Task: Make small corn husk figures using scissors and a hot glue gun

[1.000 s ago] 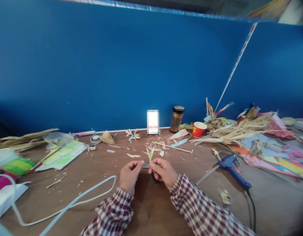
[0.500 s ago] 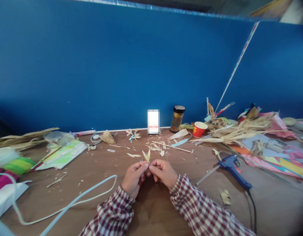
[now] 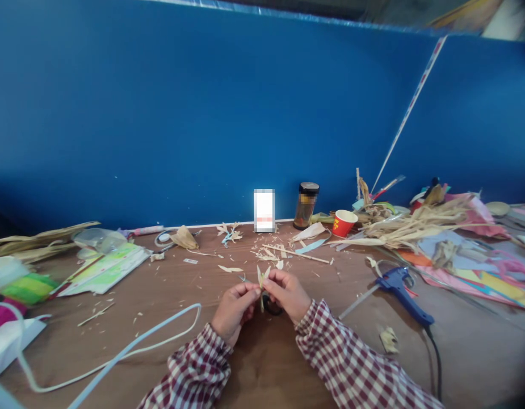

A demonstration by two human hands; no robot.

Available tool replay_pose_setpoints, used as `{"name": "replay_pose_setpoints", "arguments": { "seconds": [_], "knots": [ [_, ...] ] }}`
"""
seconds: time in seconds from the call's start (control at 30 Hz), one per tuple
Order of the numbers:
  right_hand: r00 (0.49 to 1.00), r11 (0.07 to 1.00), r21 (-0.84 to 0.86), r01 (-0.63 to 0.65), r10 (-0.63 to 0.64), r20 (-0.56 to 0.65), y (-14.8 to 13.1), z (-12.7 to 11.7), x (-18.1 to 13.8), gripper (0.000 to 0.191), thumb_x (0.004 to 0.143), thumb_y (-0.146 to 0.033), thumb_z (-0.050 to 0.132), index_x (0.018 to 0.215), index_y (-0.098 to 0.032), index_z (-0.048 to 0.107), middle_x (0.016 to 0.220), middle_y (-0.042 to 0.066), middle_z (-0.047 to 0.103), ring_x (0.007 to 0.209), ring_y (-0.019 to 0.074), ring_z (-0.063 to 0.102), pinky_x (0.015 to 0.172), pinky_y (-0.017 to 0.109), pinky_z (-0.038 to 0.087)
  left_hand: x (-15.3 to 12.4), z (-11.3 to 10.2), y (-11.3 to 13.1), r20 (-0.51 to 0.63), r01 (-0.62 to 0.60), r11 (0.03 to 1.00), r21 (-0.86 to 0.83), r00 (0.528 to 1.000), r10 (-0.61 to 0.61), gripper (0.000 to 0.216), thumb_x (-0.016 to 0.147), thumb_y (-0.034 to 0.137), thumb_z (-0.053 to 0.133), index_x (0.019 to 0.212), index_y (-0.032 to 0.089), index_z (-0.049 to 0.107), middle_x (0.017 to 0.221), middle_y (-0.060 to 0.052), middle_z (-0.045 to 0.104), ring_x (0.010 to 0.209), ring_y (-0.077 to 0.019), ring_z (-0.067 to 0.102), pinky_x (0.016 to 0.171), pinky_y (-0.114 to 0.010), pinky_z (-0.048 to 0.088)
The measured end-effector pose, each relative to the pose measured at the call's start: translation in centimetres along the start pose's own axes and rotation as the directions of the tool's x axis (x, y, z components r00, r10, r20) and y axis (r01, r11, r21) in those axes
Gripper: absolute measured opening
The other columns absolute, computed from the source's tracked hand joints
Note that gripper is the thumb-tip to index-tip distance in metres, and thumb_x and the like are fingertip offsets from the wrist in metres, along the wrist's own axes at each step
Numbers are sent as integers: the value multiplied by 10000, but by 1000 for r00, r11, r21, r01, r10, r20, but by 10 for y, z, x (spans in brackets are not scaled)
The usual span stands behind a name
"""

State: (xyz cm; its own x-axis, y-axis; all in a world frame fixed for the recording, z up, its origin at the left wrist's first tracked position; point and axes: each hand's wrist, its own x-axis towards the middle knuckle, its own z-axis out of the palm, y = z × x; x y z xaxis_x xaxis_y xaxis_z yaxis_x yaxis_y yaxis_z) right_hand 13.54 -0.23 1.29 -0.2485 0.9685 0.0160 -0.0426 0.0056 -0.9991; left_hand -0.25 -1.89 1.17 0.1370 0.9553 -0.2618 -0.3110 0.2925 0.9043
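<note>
My left hand [image 3: 235, 311] and my right hand [image 3: 288, 295] meet above the brown table [image 3: 262, 369]. Between their fingertips is a small flower-like piece of corn husk [image 3: 263, 275], with pale pointed strips standing up and a greenish middle. My left thumb and finger pinch it from the left. From the right, my right thumb and finger close on it too. Another pale bit of it hangs below the fingers. A black loop [image 3: 272, 308] shows under my right hand; the rest of it is hidden.
Husk scraps and a thin stick [image 3: 300, 254] lie beyond my hands. A blue glue gun [image 3: 404, 295] rests at right, near a red paper cup [image 3: 344, 223] and a husk pile [image 3: 428, 224]. A jar [image 3: 306, 207] stands at the back. White cable [image 3: 138, 346] loops at left.
My hands have drawn slightly apart, and the husk piece between them has turned, its lower end now showing. The black loop beneath has come into sight.
</note>
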Motion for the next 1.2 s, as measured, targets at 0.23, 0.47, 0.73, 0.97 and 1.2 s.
{"name": "replay_pose_setpoints", "arguments": {
  "seconds": [0.23, 0.47, 0.73, 0.97, 1.2],
  "knots": [
    [999, 994, 98, -40, 41, -8, 0, 2, 1, 268, 710, -401, 582, 642, -153, 507, 494, -45, 516, 365, 27, 310, 350, 166, 189, -3, 0, 1, 53, 56, 998, -31, 997, -54, 243, 602, 328, 693, 712, 125, 620, 428, 57, 468, 339, -16, 347, 338, -128, 254],
    [992, 954, 276, -116, 97, 80, -2, 3, 0, 267, 703, -390, 591, 666, -145, 493, 460, -54, 503, 313, 4, 242, 309, 144, 122, -3, 0, 3, 179, 122, 988, -98, 978, -103, 242, 632, 330, 678, 702, 106, 621, 497, 39, 475, 370, -7, 318, 344, -117, 265],
    [988, 939, 308, -154, 136, 79, 1, 3, 1, 298, 677, -390, 617, 792, -119, 570, 463, -52, 489, 329, 3, 245, 307, 133, 125, -2, -2, 1, 187, 151, 977, -147, 975, -123, 216, 638, 290, 683, 732, 111, 606, 525, 45, 474, 380, 4, 313, 348, -97, 257],
    [992, 954, 275, -123, 126, 10, 7, 4, 4, 298, 674, -377, 620, 831, -145, 519, 504, -61, 499, 337, 12, 313, 296, 120, 170, 1, -2, -2, 79, 18, 1000, -3, 997, -18, 231, 664, 334, 646, 732, 120, 593, 392, 74, 416, 330, -16, 308, 336, -129, 214],
    [995, 986, 141, -94, 96, -4, 5, 5, 2, 239, 703, -372, 581, 745, -152, 498, 406, -90, 439, 314, 18, 301, 309, 132, 201, 2, -1, -2, -29, -114, 984, 134, 992, 119, 288, 635, 365, 652, 742, 101, 607, 397, 68, 434, 341, -25, 325, 345, -145, 215]
  ]
}}
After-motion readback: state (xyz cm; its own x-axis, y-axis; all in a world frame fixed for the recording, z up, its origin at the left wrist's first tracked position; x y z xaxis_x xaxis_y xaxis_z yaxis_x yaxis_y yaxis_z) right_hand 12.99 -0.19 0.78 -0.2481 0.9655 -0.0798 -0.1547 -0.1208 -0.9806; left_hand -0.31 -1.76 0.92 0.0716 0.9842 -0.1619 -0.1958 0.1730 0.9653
